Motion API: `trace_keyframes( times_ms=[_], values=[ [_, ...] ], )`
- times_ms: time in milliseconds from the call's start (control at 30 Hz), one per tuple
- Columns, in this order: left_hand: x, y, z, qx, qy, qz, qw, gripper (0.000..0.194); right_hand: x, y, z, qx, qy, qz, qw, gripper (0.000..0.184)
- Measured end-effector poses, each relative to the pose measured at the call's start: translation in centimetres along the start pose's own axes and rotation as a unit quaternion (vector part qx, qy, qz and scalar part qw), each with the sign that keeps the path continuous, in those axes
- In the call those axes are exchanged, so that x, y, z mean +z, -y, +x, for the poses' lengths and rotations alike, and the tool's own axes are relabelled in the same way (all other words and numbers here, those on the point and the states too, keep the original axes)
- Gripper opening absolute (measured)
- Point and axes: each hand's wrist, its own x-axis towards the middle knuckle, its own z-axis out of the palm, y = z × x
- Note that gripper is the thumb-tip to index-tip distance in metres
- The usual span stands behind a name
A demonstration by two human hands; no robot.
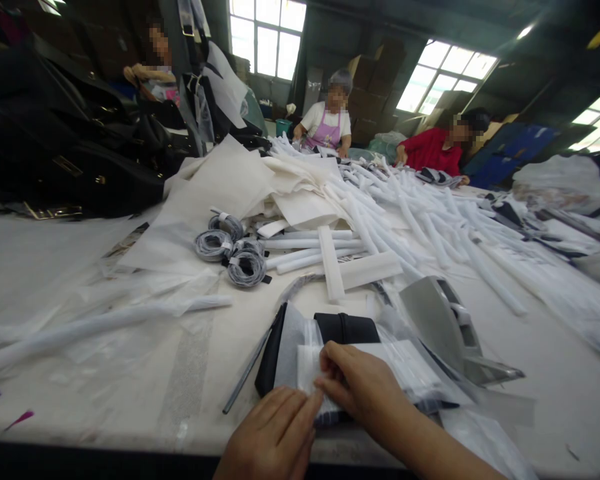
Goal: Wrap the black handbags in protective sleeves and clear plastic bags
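A black handbag (347,328), partly covered by white packing sheet and clear plastic, lies at the table's near edge. Over its front is a white foam sheet (307,363). My right hand (363,387) pinches this sheet, thumb against bent fingers. Beside it my left hand (270,433) has its fingers pressed together at the sheet's lower edge; its fingertips nearly meet the right hand's, and its thumb is hidden. The bag's wrapped handle (303,283) arches behind. A thin dark rod (247,373) leans along the bag's left side.
Right of the bag stands a grey tape dispenser (437,313). Beyond are wrapped strap coils (247,263), foam strips (333,267), paper sheets (225,173) and many white foam tubes (405,220). Black bags (80,147) are heaped at left. Several people work across the table.
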Motion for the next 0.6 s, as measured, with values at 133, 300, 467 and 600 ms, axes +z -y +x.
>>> trace_keyframes(
  times_ms=[133, 300, 467, 600],
  values=[
    [0.31, -0.12, 0.38, -0.007, 0.024, 0.000, 1.000, 0.030, -0.02, 0.08, 0.21, 0.014, 0.003, -0.005, 1.000, 0.015],
    [0.85, 0.03, -0.05, 0.013, 0.002, 0.031, 0.999, 0.027, -0.17, 0.08, 0.46, 0.009, 0.000, -0.023, 1.000, 0.015],
    [0.77, 0.35, -0.38, 0.052, 0.046, 0.039, 0.997, 0.030, 0.05, 0.18, 0.82, 0.000, -0.016, -0.026, 1.000, 0.014],
    [0.42, 0.35, -0.15, 0.045, 0.077, 0.056, 0.994, 0.033, 0.22, 0.11, 0.53, -0.018, -0.038, -0.012, 0.999, 0.018]
  ],
)
